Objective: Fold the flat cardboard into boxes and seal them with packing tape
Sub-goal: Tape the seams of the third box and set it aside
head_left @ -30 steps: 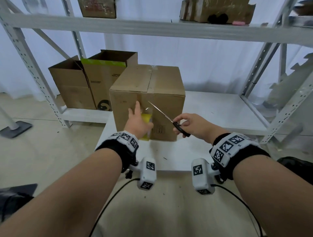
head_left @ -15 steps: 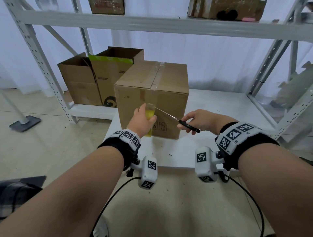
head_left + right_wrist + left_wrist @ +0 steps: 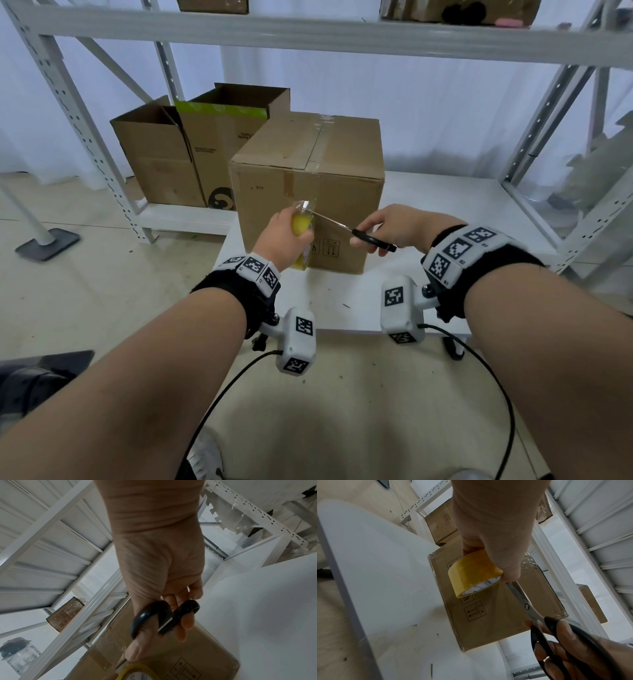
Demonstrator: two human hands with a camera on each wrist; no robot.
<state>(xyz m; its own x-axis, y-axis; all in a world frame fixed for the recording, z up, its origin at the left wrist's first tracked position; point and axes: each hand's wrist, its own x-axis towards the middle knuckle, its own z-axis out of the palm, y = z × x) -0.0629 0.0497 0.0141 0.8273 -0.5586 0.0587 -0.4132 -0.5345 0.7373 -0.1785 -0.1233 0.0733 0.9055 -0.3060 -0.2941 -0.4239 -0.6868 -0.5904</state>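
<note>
At bench centre, sealed cardboard box [image 3: 308,192] stands upright w/ clear tape along top seam. Left hand [image 3: 282,236] grips yellow tape roll [image 3: 471,572] against box's front face, fingers curled round it. Right hand [image 3: 394,226], at 3 o'clock of the roll, holds black-handled scissors [image 3: 527,605], fingers through loops; blades narrow, tips reaching the roll. Two open boxes [image 3: 191,154] sit at 10 o'clock on low shelf.

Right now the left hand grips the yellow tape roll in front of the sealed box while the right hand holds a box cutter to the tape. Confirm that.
Not quite. The right hand holds black-handled scissors, not a box cutter, as the left wrist view shows. The rest stands: the left hand grips the yellow tape roll in front of the sealed box.
</note>
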